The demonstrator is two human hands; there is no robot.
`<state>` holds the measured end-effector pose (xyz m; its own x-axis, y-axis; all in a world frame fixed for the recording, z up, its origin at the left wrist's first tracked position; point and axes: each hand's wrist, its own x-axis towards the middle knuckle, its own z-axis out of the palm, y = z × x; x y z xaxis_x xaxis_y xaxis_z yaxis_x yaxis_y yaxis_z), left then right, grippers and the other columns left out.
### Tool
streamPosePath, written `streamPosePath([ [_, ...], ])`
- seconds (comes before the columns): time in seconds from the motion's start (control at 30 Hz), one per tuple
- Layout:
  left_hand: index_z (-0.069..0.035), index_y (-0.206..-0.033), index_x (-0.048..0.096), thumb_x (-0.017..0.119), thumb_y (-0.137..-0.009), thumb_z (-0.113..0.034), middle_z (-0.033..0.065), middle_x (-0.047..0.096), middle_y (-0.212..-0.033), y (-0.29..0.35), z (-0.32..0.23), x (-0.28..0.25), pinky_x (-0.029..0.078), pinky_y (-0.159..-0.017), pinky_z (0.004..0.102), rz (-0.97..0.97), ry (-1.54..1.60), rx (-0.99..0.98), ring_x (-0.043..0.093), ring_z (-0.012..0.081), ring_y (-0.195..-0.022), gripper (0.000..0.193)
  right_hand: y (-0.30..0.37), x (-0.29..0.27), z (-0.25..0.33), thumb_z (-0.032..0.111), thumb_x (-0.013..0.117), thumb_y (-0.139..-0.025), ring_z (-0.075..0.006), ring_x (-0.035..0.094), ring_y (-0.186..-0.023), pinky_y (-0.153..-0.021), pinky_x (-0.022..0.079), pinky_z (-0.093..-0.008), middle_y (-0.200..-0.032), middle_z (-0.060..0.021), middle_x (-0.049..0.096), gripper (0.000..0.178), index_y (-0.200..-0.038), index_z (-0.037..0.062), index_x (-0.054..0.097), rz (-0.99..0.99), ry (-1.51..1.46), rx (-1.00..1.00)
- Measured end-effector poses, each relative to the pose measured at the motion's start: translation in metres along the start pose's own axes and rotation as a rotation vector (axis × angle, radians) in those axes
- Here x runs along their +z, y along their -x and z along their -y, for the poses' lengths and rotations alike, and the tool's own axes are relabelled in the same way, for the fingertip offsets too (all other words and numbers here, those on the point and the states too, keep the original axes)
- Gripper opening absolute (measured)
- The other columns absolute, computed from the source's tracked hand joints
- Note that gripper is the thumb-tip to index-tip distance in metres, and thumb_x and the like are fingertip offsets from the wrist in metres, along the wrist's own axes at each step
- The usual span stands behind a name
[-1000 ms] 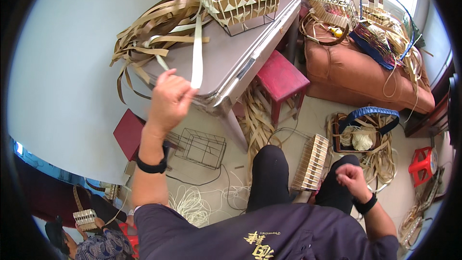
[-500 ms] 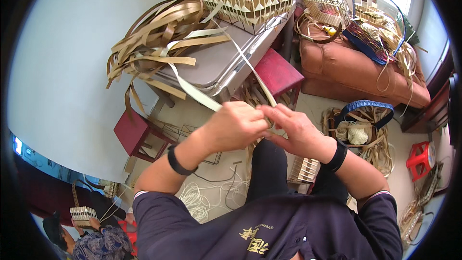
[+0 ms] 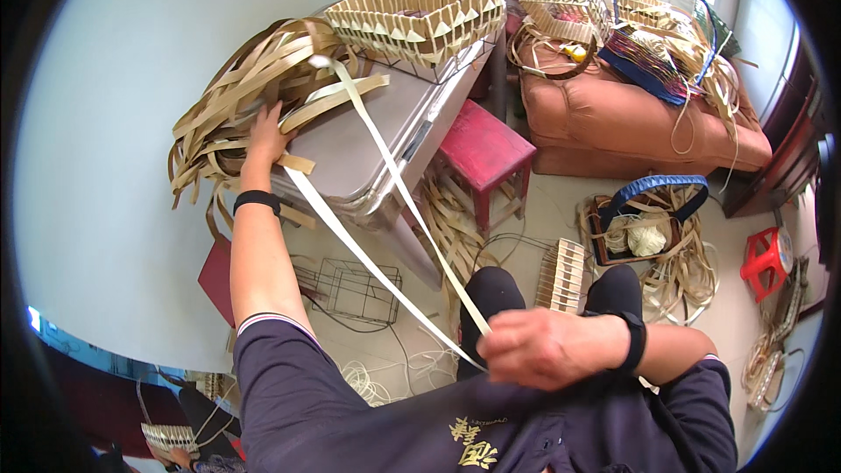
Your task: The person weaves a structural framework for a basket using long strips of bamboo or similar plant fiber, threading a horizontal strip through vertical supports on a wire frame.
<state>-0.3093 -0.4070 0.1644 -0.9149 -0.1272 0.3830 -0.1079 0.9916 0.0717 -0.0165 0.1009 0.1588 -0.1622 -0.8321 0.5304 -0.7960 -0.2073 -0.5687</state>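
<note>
My right hand [image 3: 536,349] is closed in front of my body, gripping the ends of cream woven-strap strips. One white strip [image 3: 359,271] slants from it up to the tabletop's near-left corner. A second cream strip [image 3: 399,180] stretches from the same hand toward the back of the table. My left hand [image 3: 267,136] is stretched out to the heap of tan and brown strips [image 3: 232,92] on the table's left end. Its fingers are spread among the strips, and some fingertips are hidden there.
A woven cream basket [image 3: 419,22] stands on the grey table [image 3: 350,136]. A red stool [image 3: 486,149] is beside it. More baskets and strips lie on an orange sofa [image 3: 631,118]. On the floor are a wire frame [image 3: 359,289] and a blue-handled basket [image 3: 653,210]. Another person's hand [image 3: 180,457] is at lower left.
My left hand has left my right and reached up-left into the strip heap. My right hand has come down toward my body, drawing the strips out long and taut. The view has shifted slightly.
</note>
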Motion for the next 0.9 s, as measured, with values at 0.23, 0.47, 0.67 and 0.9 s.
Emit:
streamPosePath([
  [0.23, -0.020, -0.153, 0.046, 0.078, -0.088, -0.032, 0.0255, 0.035, -0.161, -0.025, 0.045, 0.003, 0.039, -0.117, 0.0459, 0.081, -0.008, -0.016, 0.041, 0.0441, -0.143, 0.073, 0.089, -0.055, 0.083, 0.005, 0.068, -0.097, -0.0343, 0.065, -0.087, -0.075, 0.053, -0.0431, -0.106, -0.0181, 0.066, 0.011, -0.095, -0.0040, 0.075, 0.142, -0.453, 0.164],
  [0.47, -0.017, -0.149, 0.053, 0.082, -0.079, -0.026, 0.0245, 0.042, -0.157, -0.051, 0.043, 0.014, 0.040, -0.115, 0.0419, 0.166, 0.253, -0.092, 0.044, 0.0427, -0.142, 0.077, 0.271, -0.071, 0.198, 0.007, 0.074, -0.088, -0.0298, 0.067, -0.074, -0.069, 0.055, -0.0399, -0.091, -0.0182, 0.071, 0.012, -0.087, -0.0052, 0.075, -0.343, -0.453, 0.315],
  [0.67, -0.012, -0.146, 0.057, 0.081, -0.072, -0.016, 0.0199, 0.062, -0.138, -0.049, 0.061, -0.013, 0.046, -0.105, 0.0382, 0.144, 0.403, -0.101, 0.059, 0.0331, -0.124, 0.079, 0.463, -0.006, 0.289, 0.018, 0.075, -0.087, -0.0149, 0.058, -0.056, -0.052, 0.048, -0.0273, -0.079, -0.0064, 0.067, 0.018, -0.096, 0.0021, 0.071, -1.291, -0.168, 0.669],
  [0.9, -0.007, -0.143, 0.059, 0.078, -0.073, -0.008, 0.0124, 0.069, -0.125, 0.002, 0.085, -0.013, 0.049, -0.092, 0.0347, 0.152, 0.600, -0.273, 0.064, 0.0254, -0.103, 0.073, 0.669, 0.019, 0.471, 0.034, 0.065, -0.097, -0.0171, 0.067, -0.070, -0.060, 0.055, -0.0305, -0.086, -0.0003, 0.072, 0.028, -0.109, 0.0088, 0.071, -2.152, -0.071, 1.269],
])
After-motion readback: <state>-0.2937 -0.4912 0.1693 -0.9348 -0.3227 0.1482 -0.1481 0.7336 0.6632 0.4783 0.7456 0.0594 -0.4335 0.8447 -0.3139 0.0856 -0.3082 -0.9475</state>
